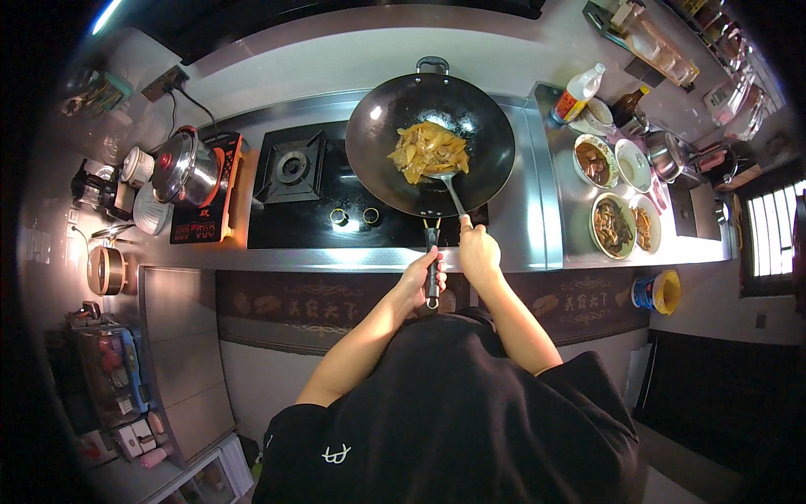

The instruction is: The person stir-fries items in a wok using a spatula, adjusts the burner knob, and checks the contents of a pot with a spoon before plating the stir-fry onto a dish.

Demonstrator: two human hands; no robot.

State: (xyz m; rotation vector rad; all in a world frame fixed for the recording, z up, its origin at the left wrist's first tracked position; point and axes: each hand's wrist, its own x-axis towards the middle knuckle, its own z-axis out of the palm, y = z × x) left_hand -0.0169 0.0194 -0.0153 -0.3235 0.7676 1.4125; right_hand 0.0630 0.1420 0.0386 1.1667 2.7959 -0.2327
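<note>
A large dark wok sits over the right side of the black two-burner gas stove. Sliced yellow-brown food lies heaped in its middle. My left hand is wrapped around the wok's long black handle, which points towards me. In my right hand is a metal spatula, its head dipped into the near side of the food. The spatula's grip is mostly hidden by my fingers, and the burner beneath the wok is out of sight.
A lidded metal pot stands on an induction cooker at left, near the bare left burner. Several bowls, including one of dark cooked food and one of brown stew, line the right counter. Behind them are a white bottle and a dark bottle.
</note>
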